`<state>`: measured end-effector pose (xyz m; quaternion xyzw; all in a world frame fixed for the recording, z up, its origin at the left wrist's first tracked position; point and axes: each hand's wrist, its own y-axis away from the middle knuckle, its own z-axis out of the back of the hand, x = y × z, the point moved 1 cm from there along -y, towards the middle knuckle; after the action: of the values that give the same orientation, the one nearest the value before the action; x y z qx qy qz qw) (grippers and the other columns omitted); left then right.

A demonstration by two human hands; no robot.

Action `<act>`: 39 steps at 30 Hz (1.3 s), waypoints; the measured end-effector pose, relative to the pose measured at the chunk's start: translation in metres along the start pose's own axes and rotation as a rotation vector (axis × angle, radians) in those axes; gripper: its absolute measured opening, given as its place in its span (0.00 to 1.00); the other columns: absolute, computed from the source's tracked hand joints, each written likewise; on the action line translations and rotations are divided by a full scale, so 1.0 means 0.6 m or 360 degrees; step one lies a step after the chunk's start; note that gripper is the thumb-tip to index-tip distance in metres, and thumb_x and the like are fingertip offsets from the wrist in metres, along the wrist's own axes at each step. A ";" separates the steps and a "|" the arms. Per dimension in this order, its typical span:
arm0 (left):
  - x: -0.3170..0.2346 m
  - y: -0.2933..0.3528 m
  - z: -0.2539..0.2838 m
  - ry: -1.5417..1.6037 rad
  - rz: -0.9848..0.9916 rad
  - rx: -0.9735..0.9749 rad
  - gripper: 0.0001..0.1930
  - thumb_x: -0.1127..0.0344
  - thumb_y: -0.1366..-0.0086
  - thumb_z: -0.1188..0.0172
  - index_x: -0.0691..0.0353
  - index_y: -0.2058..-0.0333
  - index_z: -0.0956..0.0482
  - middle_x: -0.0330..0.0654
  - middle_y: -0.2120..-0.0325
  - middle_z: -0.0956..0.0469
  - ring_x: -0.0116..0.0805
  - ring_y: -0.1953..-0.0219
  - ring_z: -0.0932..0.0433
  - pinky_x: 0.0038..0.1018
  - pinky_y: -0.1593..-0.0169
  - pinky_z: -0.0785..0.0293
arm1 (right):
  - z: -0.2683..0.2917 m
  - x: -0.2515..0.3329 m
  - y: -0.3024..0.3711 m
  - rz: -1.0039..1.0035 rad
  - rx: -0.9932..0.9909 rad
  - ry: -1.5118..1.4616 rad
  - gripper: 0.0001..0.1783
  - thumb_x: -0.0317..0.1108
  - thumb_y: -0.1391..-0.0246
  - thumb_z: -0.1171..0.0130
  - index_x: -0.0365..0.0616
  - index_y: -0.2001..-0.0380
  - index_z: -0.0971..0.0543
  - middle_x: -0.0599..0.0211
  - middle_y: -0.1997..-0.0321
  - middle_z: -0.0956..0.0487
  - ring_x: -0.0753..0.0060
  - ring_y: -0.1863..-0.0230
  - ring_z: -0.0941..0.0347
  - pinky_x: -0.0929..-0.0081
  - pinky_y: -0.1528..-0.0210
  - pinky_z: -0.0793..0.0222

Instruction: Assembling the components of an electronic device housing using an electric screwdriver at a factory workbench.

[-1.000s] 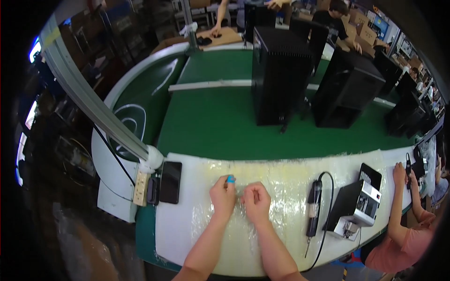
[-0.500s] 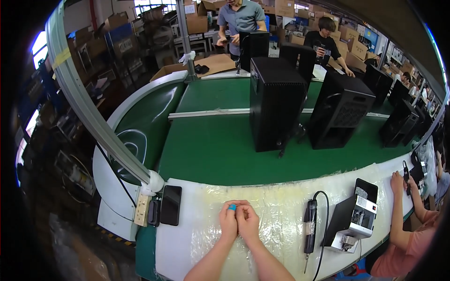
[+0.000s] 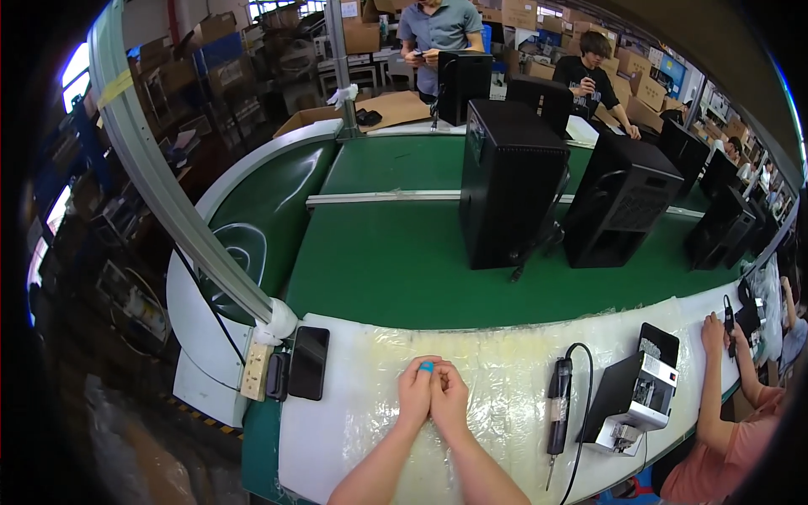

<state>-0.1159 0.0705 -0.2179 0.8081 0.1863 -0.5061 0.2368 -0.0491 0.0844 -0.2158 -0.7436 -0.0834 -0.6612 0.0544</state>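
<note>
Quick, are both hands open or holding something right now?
Left hand: against the right, partly hidden; can't tell if it's holding anything.
Right hand: curled in against the left; can't tell if it's holding anything.

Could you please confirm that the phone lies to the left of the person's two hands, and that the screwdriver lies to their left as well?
Not quite: the head view shows the screwdriver to the right of both the left hand and the right hand. The phone does lie to their left.

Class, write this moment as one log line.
left hand: touching right hand; holding anything: unclear; film: beneath both; phone: at left; screwdriver: at right
</note>
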 end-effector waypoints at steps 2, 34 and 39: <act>0.002 -0.001 -0.004 0.0034 0.0055 0.0005 0.11 0.70 0.33 0.54 0.69 0.61 0.23 0.43 0.68 0.22 0.25 0.68 0.25 0.21 0.63 0.26 | 0.001 0.000 -0.002 0.0048 -0.0047 0.0003 0.06 0.30 0.39 0.46 0.38 0.66 0.25 0.68 0.76 0.22 0.85 0.75 0.28 0.83 0.73 0.33; 0.006 -0.004 0.002 -0.0051 0.0026 0.0035 0.11 0.70 0.33 0.53 0.69 0.61 0.23 0.41 0.68 0.22 0.24 0.70 0.25 0.21 0.65 0.26 | 0.004 -0.015 -0.005 -0.0001 -0.0043 0.0070 0.05 0.29 0.40 0.47 0.40 0.64 0.25 0.65 0.74 0.21 0.83 0.73 0.26 0.81 0.71 0.31; 0.003 -0.004 0.004 -0.0022 0.0008 0.0035 0.11 0.70 0.33 0.53 0.69 0.61 0.23 0.42 0.68 0.22 0.24 0.69 0.25 0.21 0.64 0.26 | 0.002 -0.009 -0.003 0.0012 -0.0036 0.0083 0.05 0.30 0.40 0.46 0.40 0.64 0.25 0.65 0.75 0.21 0.81 0.74 0.25 0.80 0.71 0.30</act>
<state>-0.1179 0.0714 -0.2210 0.8077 0.1772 -0.5130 0.2304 -0.0489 0.0860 -0.2216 -0.7269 -0.0716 -0.6811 0.0506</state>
